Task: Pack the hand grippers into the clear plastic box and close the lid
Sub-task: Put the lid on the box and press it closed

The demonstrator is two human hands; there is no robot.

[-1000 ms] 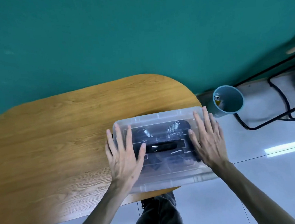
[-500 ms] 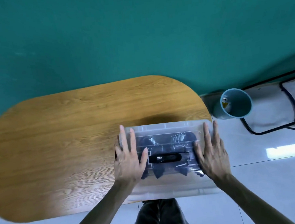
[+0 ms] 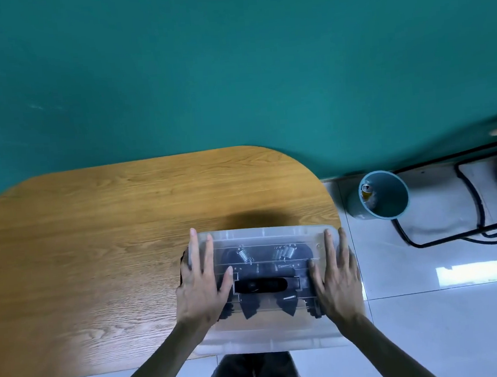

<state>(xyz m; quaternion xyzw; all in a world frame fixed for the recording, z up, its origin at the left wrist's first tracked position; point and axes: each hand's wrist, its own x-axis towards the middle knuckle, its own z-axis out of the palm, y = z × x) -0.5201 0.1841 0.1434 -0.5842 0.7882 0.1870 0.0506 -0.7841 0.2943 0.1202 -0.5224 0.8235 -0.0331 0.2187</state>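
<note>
The clear plastic box (image 3: 270, 334) sits at the near right end of the wooden table, its lid (image 3: 263, 235) lying on top with a black handle (image 3: 261, 285) in the middle. Black hand grippers (image 3: 282, 254) with metal springs show through the lid. My left hand (image 3: 202, 284) lies flat on the lid's left side, fingers spread. My right hand (image 3: 336, 276) lies flat on the lid's right side, fingers spread. Neither hand holds anything.
The oval wooden table (image 3: 112, 243) stands against a teal wall. A blue bin (image 3: 383, 194) stands on the white tiled floor to the right, next to a black metal frame (image 3: 467, 230). My dark trouser legs (image 3: 253, 375) show below the table's edge.
The view has shifted, so the box looks squarer to me. Both hands stay flat on the lid and have slid slightly outward toward its ends.
</note>
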